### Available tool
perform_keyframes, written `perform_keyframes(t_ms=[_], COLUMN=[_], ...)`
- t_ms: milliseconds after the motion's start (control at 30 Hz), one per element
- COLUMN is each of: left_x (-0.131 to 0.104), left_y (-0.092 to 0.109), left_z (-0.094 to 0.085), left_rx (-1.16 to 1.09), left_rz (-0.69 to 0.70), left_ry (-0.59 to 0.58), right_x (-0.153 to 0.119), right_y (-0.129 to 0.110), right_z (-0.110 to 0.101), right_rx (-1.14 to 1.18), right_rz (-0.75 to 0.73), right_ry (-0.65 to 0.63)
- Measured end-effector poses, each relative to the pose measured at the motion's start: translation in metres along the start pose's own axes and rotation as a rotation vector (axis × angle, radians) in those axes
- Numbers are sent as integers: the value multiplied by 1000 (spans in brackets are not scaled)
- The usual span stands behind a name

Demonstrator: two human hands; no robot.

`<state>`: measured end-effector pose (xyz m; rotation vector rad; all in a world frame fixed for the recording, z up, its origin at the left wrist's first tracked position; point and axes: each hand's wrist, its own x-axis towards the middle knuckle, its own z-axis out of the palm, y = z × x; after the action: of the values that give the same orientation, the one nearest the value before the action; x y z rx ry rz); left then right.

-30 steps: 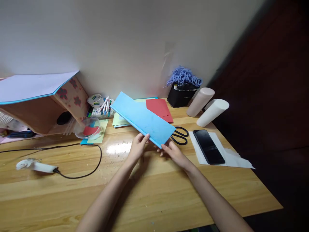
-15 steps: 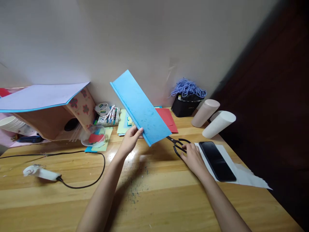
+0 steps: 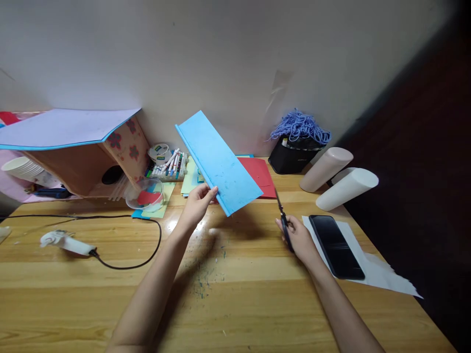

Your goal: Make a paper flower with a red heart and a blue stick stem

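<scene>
Phone (image 3: 336, 246): lies on white paper (image 3: 386, 277) atop the wooden counter (image 3: 257, 304).
Blue paper (image 3: 221, 162): held tilted above the counter, left of the phone and farther back.
Left hand (image 3: 198, 203): well left of the phone; its fingers pinch the blue paper by its long lower edge, thumb on top.
Right hand (image 3: 299, 239): just left of the phone, its fingers wrapped around the scissors (image 3: 285, 230).
Scissors' blades: point away from the person, apart from the blue paper.
Red paper (image 3: 262, 175): behind the phone, to its left, partly hidden by the blue paper.
Black holder (image 3: 294, 159): farther behind the phone, topped with blue yarn (image 3: 300, 126).
</scene>
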<state>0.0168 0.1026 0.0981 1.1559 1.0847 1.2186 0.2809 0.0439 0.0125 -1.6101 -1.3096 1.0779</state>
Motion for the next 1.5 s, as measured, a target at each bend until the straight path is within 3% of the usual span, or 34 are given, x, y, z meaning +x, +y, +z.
perform_keyframes(t_ms=[100,167,233,500,700,1000,1500], left_x=[3,3,3,-3,-6,-5,-5], left_y=[-5,-9,-10,-11,-17,-21,-22], left_z=[-1,-1,0,10,18,18,15], left_rx=[1,12,23,58,56,44,48], left_rz=[6,6,4,11,-6,-35,-49], left_ry=[21,35,44,-3,-67,-50,-39], right_x=[-22,-37,-50,-61,-53,-51,-56], right_y=[-17,-27,-35,-46,-46,-42,-53], right_z=[9,15,20,35,38,42,47], right_rx=[463,516,432,118,96,55,-8], right_rz=[11,-21,-57,1,-78,-127,75], right_ry=[-420,-672,-767,-708,-712,-702,-567])
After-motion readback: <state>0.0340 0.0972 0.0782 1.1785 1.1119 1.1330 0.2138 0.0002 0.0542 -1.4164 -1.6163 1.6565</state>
